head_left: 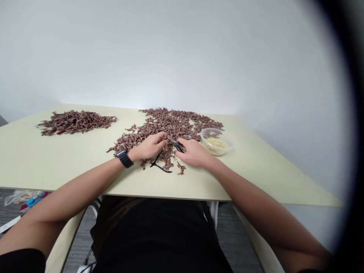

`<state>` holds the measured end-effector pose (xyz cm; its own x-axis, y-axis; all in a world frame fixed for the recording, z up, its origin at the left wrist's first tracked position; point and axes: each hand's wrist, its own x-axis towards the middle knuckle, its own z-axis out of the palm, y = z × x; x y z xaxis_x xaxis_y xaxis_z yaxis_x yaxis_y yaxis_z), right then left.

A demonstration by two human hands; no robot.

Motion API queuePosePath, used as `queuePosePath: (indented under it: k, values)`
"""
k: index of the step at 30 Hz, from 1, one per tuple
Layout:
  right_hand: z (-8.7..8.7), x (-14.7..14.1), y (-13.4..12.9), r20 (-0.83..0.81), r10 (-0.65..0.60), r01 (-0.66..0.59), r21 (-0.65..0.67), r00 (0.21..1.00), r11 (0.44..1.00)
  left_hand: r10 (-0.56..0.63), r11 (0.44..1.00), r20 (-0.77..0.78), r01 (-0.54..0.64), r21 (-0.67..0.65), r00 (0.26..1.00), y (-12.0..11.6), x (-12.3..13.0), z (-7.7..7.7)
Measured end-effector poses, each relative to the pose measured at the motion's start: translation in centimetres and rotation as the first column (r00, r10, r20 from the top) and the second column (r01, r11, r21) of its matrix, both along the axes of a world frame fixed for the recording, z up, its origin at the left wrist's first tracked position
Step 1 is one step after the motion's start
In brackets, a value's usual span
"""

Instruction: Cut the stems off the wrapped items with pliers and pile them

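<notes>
My right hand [195, 152] is closed around small pliers [178, 146] with dark handles, their metal jaws pointing left towards my other hand. My left hand [150, 147], with a black watch on its wrist, pinches a small brown piece at the jaws; its shape is mostly hidden by the fingers. Both hands are over the near part of a wide heap of small reddish-brown pieces [170, 123]. Below the left hand a second tool with thin black handles [162, 167] lies on the table, partly hidden. A loose brown piece [181, 168] is beside it.
A clear round plastic tub [227, 148] with small pale yellow bits stands right of my right hand. Another brown heap [75, 122] sits at the table's far left. The pale yellow table [264, 167] meets a white wall. Bags and boxes [30, 199] are on the floor at left.
</notes>
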<state>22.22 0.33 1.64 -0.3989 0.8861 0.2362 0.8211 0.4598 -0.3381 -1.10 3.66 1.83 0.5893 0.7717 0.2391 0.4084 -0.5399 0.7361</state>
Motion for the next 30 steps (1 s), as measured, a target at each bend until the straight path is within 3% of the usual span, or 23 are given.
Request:
queuePosePath:
  k: [18,25,28,30]
  values:
    - [-0.2,0.1,0.7,-0.150,0.072,-0.085,-0.083,0.986,0.993,0.011,0.997,-0.059,-0.006,0.075,0.998,-0.5,0.1,0.4]
    - [0.5,0.2,0.8,-0.278,0.072,-0.131,-0.201,0.958,0.971,-0.029,0.999,0.021,0.029,-0.031,0.999,-0.5,0.1,0.3]
    - [1.0,0.3,0.6,-0.393,0.040,-0.178,-0.323,0.919,0.929,-0.042,0.997,0.090,0.048,-0.063,0.995,-0.1,-0.2,0.0]
    - [1.3,0.4,0.4,-0.501,-0.031,-0.255,-0.491,0.865,0.833,-0.026,0.997,0.120,0.035,-0.074,0.992,0.1,-0.4,-0.1]
